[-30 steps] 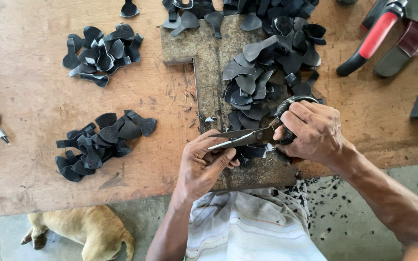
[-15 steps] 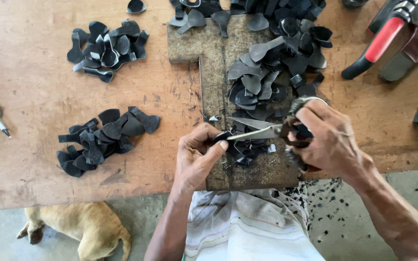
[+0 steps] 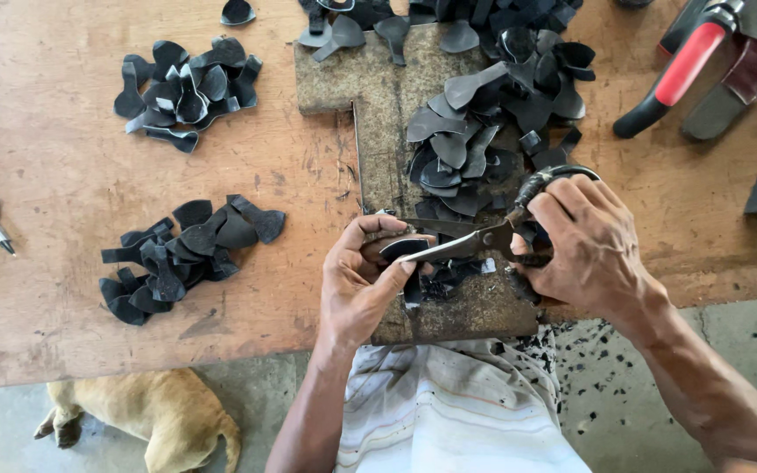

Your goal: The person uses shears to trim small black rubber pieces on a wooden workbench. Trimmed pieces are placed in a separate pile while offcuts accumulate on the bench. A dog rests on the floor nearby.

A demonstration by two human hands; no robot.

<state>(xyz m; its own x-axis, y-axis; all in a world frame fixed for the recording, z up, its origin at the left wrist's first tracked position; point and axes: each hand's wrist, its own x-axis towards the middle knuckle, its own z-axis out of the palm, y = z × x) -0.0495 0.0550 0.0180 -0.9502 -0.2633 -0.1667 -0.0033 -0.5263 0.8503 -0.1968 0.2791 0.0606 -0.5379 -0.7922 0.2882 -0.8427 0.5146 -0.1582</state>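
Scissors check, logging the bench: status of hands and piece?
Right hand shut on scissors. Left hand pinches dark leather piece between blades. Cut pieces heaped just behind, on the board.

Your scissors (image 3: 470, 243) show dull grey metal blades; the piece (image 3: 400, 248) you pinch beside them looks matt black leather, over scuffed wood (image 3: 45, 158).

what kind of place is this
Likely a small leather or shoemaking workshop: a worn wooden bench, heaps of dark cut pieces, and scissors in the right hand trimming a piece held by the left hand.
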